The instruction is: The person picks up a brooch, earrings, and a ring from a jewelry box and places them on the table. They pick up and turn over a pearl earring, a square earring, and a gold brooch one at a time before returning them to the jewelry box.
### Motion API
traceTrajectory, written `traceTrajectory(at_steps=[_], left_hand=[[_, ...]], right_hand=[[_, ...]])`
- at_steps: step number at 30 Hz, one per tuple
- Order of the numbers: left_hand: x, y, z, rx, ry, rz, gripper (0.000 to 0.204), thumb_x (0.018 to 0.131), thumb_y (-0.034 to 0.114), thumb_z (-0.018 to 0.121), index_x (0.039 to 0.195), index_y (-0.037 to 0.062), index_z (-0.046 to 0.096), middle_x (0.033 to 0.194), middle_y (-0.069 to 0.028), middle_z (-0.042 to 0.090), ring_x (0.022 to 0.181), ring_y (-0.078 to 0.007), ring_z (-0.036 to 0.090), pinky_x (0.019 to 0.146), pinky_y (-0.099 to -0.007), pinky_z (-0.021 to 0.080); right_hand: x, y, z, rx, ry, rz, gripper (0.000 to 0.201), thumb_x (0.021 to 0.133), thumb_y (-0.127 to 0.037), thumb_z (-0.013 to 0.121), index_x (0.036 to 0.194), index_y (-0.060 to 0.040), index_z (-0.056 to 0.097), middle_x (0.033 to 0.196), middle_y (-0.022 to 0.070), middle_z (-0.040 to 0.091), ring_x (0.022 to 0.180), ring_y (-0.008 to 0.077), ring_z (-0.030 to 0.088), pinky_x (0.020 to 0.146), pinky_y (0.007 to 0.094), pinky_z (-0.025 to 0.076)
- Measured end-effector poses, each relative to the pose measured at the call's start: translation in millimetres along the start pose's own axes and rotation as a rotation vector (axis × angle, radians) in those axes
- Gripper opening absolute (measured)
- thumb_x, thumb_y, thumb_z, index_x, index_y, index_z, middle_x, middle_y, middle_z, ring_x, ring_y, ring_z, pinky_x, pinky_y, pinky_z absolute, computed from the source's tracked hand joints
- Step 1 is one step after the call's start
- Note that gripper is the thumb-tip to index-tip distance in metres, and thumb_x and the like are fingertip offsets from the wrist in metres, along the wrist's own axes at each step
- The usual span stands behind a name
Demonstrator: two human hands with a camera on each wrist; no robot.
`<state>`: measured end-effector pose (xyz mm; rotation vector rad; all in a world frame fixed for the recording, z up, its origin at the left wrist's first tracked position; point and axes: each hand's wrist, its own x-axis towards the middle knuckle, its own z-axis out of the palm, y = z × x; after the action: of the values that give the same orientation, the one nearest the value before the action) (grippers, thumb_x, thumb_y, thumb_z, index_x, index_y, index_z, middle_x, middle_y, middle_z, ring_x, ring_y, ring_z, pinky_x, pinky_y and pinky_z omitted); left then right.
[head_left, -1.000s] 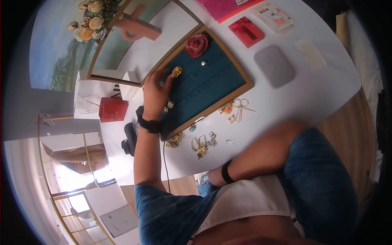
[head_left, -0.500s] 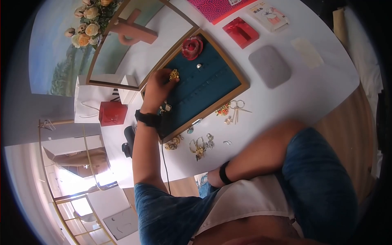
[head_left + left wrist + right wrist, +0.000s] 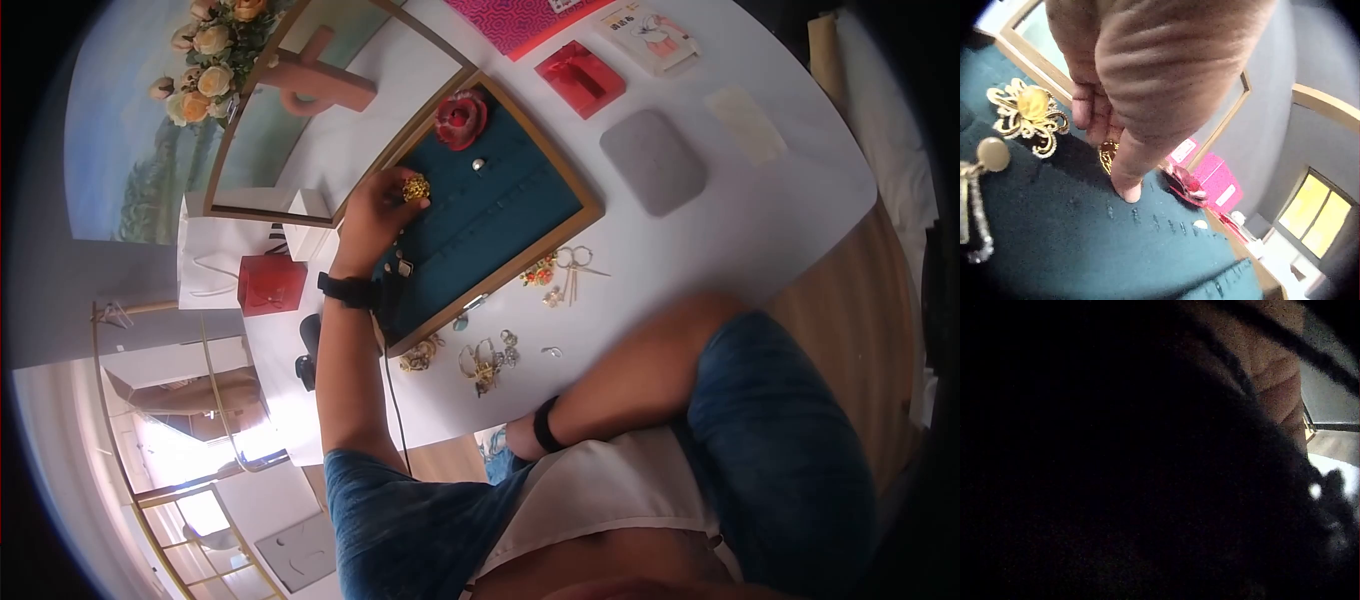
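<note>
My left hand point(image 3: 370, 228) reaches over the teal lining point(image 3: 500, 200) of a wood-framed jewelry case. Its thumb and fingers pinch a round gold openwork ornament point(image 3: 416, 189), mostly covered by the fingers in the left wrist view. Close to that hand lie a gold brooch point(image 3: 1032, 109) with a yellow stone and an earring-like piece point(image 3: 992, 155) with a sparkling drop. A red flower ornament point(image 3: 461, 121) and a pearl-topped piece point(image 3: 478, 165) sit further along the lining. Low by the lap is my right hand point(image 3: 522, 438), its fingers hidden; the right wrist view is mostly dark.
The case's glass lid point(image 3: 330, 222) stands raised. Along the front edge lie gold jewelry point(image 3: 483, 368), hoop earrings point(image 3: 577, 257) and a small silver piece point(image 3: 552, 352). A grey box point(image 3: 652, 162), red gift box point(image 3: 580, 80) and red bag point(image 3: 272, 285) stand around.
The gold ornament, pinched by the left hand, now shows more fully past the fingertips. The whole scene has shifted slightly left in the head view. The right arm stays by the lap.
</note>
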<state>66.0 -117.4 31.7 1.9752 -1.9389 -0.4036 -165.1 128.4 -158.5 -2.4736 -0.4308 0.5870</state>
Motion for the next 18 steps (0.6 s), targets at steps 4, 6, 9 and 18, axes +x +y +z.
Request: traceTrajectory(at_steps=[4, 6, 9, 18], left_hand=[[-1.2, 1.8, 0.6, -0.007, 0.006, -0.022, 0.046, 0.082, 0.011, 0.090, 0.122, 0.0007, 0.070, 0.106, -0.0079, 0.076, 0.094, -0.0168, 0.070, 0.089, -0.0323, 0.056], [-1.7, 2.9, 1.7, -0.021, 0.017, -0.028, 0.046, 0.082, 0.011, 0.090, 0.122, 0.0003, 0.070, 0.106, -0.0075, 0.076, 0.094, -0.0166, 0.070, 0.088, -0.0323, 0.056], [-3.3, 1.1, 3.3, -0.050, 0.024, -0.033, 0.045, 0.082, 0.011, 0.090, 0.121, -0.0003, 0.069, 0.107, -0.0068, 0.076, 0.093, -0.0161, 0.069, 0.088, -0.0320, 0.056], [2.5, -0.1, -7.6, -0.194, -0.119, -0.154, 0.049, 0.081, 0.010, 0.092, 0.121, 0.0002, 0.066, 0.104, -0.0063, 0.073, 0.094, -0.0149, 0.068, 0.087, -0.0298, 0.055]], right_hand=[[32.0, 4.3, 42.0, 0.131, 0.060, 0.063, 0.033, 0.098, -0.021, 0.057, 0.117, -0.0046, 0.079, 0.123, 0.0194, 0.074, 0.117, 0.0349, 0.070, 0.104, 0.0472, 0.054], [30.8, 3.1, 40.1, 0.110, 0.057, 0.083, 0.033, 0.098, -0.021, 0.058, 0.117, -0.0048, 0.079, 0.124, 0.0193, 0.074, 0.118, 0.0346, 0.070, 0.105, 0.0473, 0.054], [26.2, 1.4, 35.1, 0.031, 0.046, 0.072, 0.033, 0.098, -0.021, 0.058, 0.117, -0.0050, 0.079, 0.124, 0.0190, 0.073, 0.119, 0.0343, 0.070, 0.106, 0.0473, 0.053], [15.7, 0.6, 29.7, 0.183, 0.079, 0.130, 0.034, 0.097, -0.022, 0.059, 0.119, -0.0042, 0.078, 0.126, 0.0186, 0.073, 0.121, 0.0340, 0.069, 0.107, 0.0455, 0.052]])
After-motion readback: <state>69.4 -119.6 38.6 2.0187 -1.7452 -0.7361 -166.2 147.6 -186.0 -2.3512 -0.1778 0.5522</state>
